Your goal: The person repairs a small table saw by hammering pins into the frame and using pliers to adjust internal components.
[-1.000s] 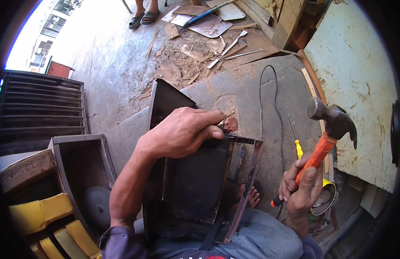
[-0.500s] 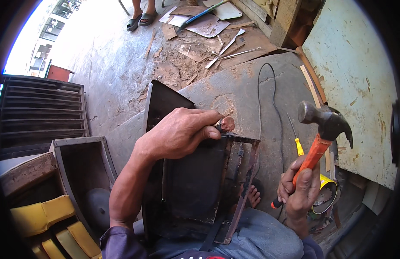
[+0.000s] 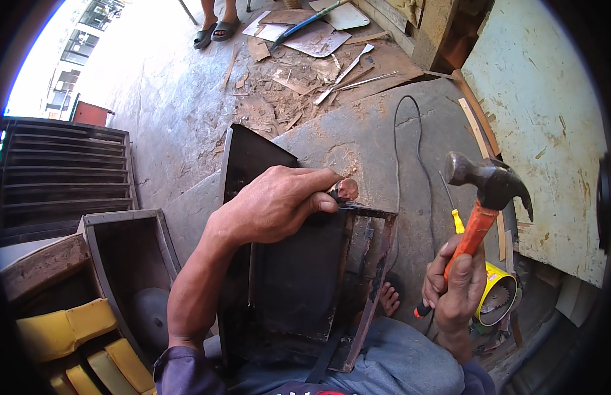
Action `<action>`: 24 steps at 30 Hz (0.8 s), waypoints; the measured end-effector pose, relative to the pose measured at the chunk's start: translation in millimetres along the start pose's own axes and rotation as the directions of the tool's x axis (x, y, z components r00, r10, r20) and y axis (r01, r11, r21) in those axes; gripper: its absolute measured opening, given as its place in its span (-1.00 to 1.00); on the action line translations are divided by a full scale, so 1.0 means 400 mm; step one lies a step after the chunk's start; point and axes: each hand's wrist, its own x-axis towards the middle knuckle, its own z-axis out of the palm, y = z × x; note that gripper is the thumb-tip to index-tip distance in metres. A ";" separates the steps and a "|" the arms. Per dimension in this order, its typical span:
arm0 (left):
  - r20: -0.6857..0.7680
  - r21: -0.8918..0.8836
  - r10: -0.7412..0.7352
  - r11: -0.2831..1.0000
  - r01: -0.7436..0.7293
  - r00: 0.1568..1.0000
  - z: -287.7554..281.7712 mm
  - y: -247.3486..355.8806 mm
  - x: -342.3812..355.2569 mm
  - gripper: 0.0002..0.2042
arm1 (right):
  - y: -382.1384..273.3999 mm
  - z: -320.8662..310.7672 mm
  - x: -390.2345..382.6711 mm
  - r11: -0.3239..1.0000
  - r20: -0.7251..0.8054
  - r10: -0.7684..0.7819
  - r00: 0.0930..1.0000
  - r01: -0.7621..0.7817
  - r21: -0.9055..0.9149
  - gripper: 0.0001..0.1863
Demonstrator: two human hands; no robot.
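Observation:
My left hand (image 3: 272, 204) is closed round a short tool with a worn, reddish-brown blunt end (image 3: 347, 190). Its working end is hidden behind my fingers and the edge below. That hand sits at the upper edge of a dark box-like frame (image 3: 295, 283), which stands between my legs and has an open, scuffed side rail. My right hand (image 3: 453, 286) grips a claw hammer (image 3: 473, 227) by its orange handle. The hammer is raised to the right of the frame, its head up and its striking face toward the left, apart from the tool.
A yellow-handled screwdriver (image 3: 455, 220) and a yellow tin (image 3: 498, 296) holding a toothed disc lie at right, near a black cable (image 3: 420, 151). Open drawers (image 3: 131, 263) and a slatted panel (image 3: 65, 174) stand at left. Wood scraps (image 3: 295, 82) and a person's sandalled feet (image 3: 216, 31) are far off.
The hammer head has shifted slightly left, toward the tool in my left hand. My left hand and the frame stay in place.

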 end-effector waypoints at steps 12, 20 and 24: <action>-0.033 -0.038 0.034 0.999 -0.035 0.999 0.005 -0.003 -0.002 -0.76 | 0.000 0.011 0.005 0.997 0.005 0.050 0.999 -0.051 0.065 -0.59; -0.018 -0.012 0.011 1.000 -0.012 1.000 0.002 -0.003 -0.003 -0.75 | -0.003 0.012 0.008 0.993 0.003 0.088 0.996 -0.088 0.073 -0.58; -0.020 -0.004 0.008 1.000 -0.008 1.000 0.000 -0.008 -0.003 -0.75 | -0.003 0.010 0.007 0.995 0.000 0.084 0.997 -0.083 0.054 -0.59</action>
